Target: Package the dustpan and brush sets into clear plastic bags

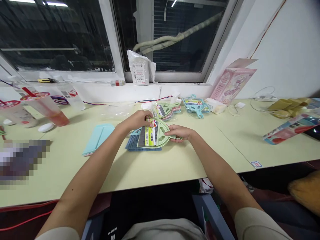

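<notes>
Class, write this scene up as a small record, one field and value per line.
left hand: left hand on the green brush's upper edge
right hand: right hand on its handle
label: yellow-green, over grey bristles
partly covered: blue brush
left side: flat light-blue piece
right side: pink box

Workroom: a long counter (175,166) stood below dark windows (166,40), with packaged brush sets (166,110) and drink cups (46,108) upon it.
</notes>
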The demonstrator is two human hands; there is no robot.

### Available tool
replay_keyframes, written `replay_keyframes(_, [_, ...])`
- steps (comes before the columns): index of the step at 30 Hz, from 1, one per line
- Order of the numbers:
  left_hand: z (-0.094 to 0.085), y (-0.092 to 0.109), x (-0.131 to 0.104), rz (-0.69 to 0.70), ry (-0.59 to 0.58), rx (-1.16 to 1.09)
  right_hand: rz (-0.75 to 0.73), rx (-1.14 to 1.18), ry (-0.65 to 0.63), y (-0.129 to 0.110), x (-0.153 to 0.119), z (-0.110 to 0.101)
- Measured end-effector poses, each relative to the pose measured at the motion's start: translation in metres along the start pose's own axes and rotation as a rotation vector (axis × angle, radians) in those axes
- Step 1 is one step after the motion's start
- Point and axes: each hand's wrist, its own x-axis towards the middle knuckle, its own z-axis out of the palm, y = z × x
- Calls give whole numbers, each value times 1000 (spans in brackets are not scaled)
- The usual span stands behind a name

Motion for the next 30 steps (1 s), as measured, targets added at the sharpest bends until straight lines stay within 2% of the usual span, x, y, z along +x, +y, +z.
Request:
replay_keyframes(9, [5, 1, -3, 56, 72, 145, 20, -22, -2, -1, -1, -1])
replay_keyframes(12, [0, -6, -5, 75, 168, 115, 60, -19, 1, -3, -4, -4])
replay_keyframes(14, [-8, -20, -7, 63, 293, 150, 89, -19, 14, -3, -6, -8])
replay_keyframes(16, [-18, -42, -9, 5, 420, 256, 102, -11, 44, -2, -7, -12])
replay_keyframes(19, [-35, -85, -15, -199, 495, 436, 113, 11, 91, 0, -8, -17])
replay_keyframes(21, [-45, -114, -17, -295, 450, 490, 117, 20, 117, 1, -8, -18])
replay_keyframes(24, [-55, -147, -18, -329, 375, 499, 120, 13, 122, 2, -6, -19])
replay_keyframes(27, [-60, -164, -15, -347, 297, 495, 125, 4, 99, 1, -5, -18])
replay_keyframes(30, [-61, -167, -11, -397, 250, 487, 122, 0, 100, 1, -5, -18])
